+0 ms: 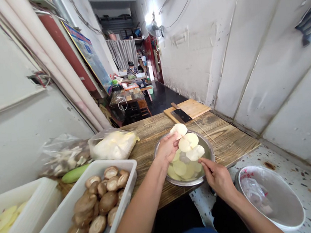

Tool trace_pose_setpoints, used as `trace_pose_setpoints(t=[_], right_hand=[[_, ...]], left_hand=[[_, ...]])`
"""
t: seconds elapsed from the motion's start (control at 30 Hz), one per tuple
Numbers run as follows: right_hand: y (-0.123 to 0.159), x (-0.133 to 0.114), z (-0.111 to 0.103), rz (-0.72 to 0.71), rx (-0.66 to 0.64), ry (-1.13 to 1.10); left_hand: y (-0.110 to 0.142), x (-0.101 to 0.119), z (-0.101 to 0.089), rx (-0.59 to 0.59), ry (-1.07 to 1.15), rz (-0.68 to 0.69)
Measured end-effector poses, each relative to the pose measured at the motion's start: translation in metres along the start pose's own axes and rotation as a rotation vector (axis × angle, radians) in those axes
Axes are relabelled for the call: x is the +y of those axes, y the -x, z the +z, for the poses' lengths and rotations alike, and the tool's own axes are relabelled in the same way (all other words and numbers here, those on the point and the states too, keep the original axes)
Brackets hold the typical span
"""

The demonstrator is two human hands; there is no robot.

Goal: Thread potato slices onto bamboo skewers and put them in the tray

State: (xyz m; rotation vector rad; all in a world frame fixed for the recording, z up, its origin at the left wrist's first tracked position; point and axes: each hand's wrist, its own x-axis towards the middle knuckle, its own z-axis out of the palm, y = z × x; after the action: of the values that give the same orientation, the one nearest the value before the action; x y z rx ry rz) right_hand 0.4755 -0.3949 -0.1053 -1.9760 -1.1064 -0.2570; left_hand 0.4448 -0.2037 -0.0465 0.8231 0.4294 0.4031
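Observation:
My left hand [167, 149] pinches a pale potato slice [179, 129] above a metal bowl [210, 151]. Below that slice, a yellowish potato slice [192, 139] and a whiter one [196, 153] hang in a row, seemingly threaded on one thin skewer. The fingers of my right hand [218, 177] are closed at the lower end of this row, on the skewer, which is mostly hidden by the slices and fingertips. Several more potato slices [180, 168] lie in the bowl under my hands.
A cleaver [181, 114] rests on a cutting board [195, 108]; a loose skewer [204, 131] lies nearby. Left stand a white tub of mushrooms [107, 201], a tub of slices [6, 224], a bagged food [113, 145] and a green vegetable [74, 174]. A bucket [281, 196] stands right. A person [132, 69] sits far back.

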Motion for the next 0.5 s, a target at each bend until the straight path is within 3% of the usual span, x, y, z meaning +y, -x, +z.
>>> trace_pose_setpoints(t=[0.13, 0.23, 0.5], right_hand=[[-0.008, -0.012, -0.001, 0.049, 0.020, -0.042], [-0.015, -0.023, 0.000, 0.063, 0.016, -0.105], [-0.016, -0.031, 0.009, 0.073, 0.039, -0.167]], left_hand=[[0.013, -0.015, 0.005, -0.193, 0.099, -0.085], [0.027, -0.028, 0.012, -0.267, 0.116, -0.148], [0.036, -0.027, 0.016, -0.247, 0.225, -0.207]])
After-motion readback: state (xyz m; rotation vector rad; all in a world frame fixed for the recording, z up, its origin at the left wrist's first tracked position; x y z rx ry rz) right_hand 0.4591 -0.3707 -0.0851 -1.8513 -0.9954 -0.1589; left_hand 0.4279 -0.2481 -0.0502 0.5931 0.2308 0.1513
